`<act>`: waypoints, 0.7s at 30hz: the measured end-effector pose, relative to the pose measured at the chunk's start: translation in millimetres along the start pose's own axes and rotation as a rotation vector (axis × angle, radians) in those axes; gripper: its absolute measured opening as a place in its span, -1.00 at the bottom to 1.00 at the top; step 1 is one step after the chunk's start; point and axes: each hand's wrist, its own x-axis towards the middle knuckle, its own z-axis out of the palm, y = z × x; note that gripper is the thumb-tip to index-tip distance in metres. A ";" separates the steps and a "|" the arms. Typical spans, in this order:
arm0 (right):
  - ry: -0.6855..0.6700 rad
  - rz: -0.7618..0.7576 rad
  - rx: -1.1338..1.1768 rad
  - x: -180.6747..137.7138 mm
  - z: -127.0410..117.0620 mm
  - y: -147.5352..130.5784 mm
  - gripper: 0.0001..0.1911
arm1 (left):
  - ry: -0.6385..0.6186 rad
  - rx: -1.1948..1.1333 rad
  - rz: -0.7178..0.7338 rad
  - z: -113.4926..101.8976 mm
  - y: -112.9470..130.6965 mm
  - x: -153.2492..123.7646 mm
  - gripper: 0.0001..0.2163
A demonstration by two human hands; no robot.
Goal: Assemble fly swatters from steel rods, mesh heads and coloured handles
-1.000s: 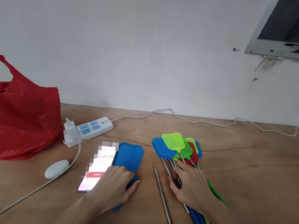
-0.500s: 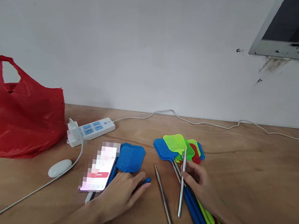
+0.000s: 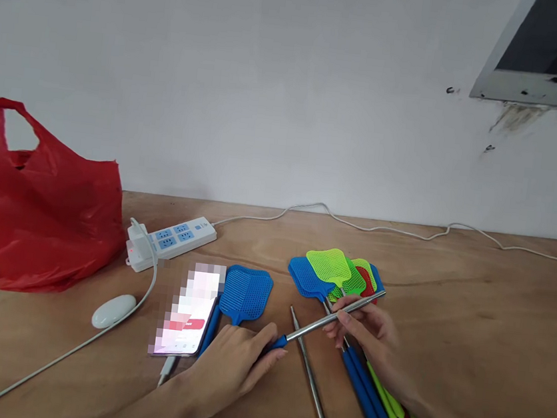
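My right hand [image 3: 369, 333] pinches a thin metal rod [image 3: 334, 317], held slantwise with its lower end at a blue handle [image 3: 277, 342]. My left hand [image 3: 230, 364] grips that blue handle on the table. A blue swatter head [image 3: 246, 294] lies just beyond my left hand, beside a phone [image 3: 185, 319]. Under my right hand sits a pile of fly swatters [image 3: 334, 274] with green, blue and red heads, their handles [image 3: 377, 401] trailing toward me. A second metal rod [image 3: 310, 374] lies loose on the wooden table [image 3: 469, 338] between my hands.
A red plastic bag [image 3: 37, 208] stands at the left. A white power strip [image 3: 171, 240] and a white oval device [image 3: 113, 311] with its cable lie near it. A white cord [image 3: 406, 232] runs along the wall. A framed dark panel [image 3: 552, 52] hangs upper right.
My right hand lifted a metal rod out of the pile and swung it from upright to slanting left, bringing its end to the blue handle. My left hand slid that handle rightward.
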 end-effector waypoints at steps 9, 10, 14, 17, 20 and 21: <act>-0.017 0.011 0.036 2.5 -2.9 0.8 -0.73 | 0.057 -0.121 0.040 -0.7 -1.6 -2.2 -0.82; -0.014 0.024 0.034 3.0 -3.2 1.0 -0.72 | 0.071 -0.131 0.054 0.3 -2.3 -2.5 -0.82; 0.001 0.042 0.032 3.5 -2.5 0.9 -0.70 | 0.097 -0.149 0.104 4.3 -4.6 -3.2 -0.78; -0.019 0.061 0.025 0.9 1.9 -2.3 -0.70 | 0.094 -0.131 0.118 5.3 -4.1 -3.5 -0.78; -0.094 0.090 -0.006 -3.9 8.0 -7.0 -0.73 | 0.088 -0.149 0.112 4.9 -1.1 -4.0 -0.81; -0.122 0.101 -0.020 -5.4 9.7 -8.1 -0.75 | 0.085 -0.163 0.109 4.8 0.3 -4.0 -0.82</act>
